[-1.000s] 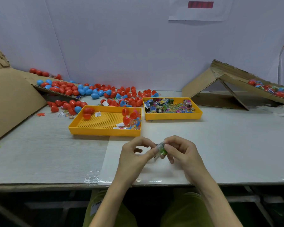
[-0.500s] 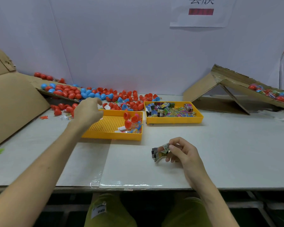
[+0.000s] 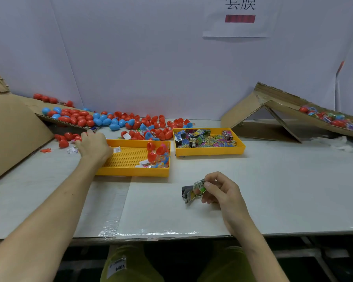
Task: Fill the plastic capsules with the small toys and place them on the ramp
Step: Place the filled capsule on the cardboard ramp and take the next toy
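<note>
A person's right hand (image 3: pixel 218 190) is pinching a small toy packet (image 3: pixel 197 189) between thumb and fingertips. It is holding the packet just above the pale surface (image 3: pixel 283 190) near the front edge, with wide open room lying to its right and ahead as far as the right tray (image 3: pixel 210 152) of wrapped toys. The left hand (image 3: pixel 94 146) is reaching across the far left corner of the left tray (image 3: pixel 130 173). Its fingers are curling down onto the loose red capsules (image 3: pixel 64 143) lying between that tray and the cardboard chute (image 3: pixel 14 127). The back of the hand is hiding the fingertips, so it seems to be touching one, but whether it is gripping cannot be told. Room there is tight, hemmed in by the tray rim, the chute's sloping wall and the heap of red and blue shells (image 3: pixel 114 121) along the back wall. The ramp (image 3: pixel 287 101) is standing at the far right, well apart from both hands, with filled capsules (image 3: pixel 334 121) lying on its slope. A second ago both hands were working the packet together. Since then the left hand has let go and travelled out to the capsules, dropping a little lower and further left in the last half second, while the right hand is keeping the packet in much the same spot.
</note>
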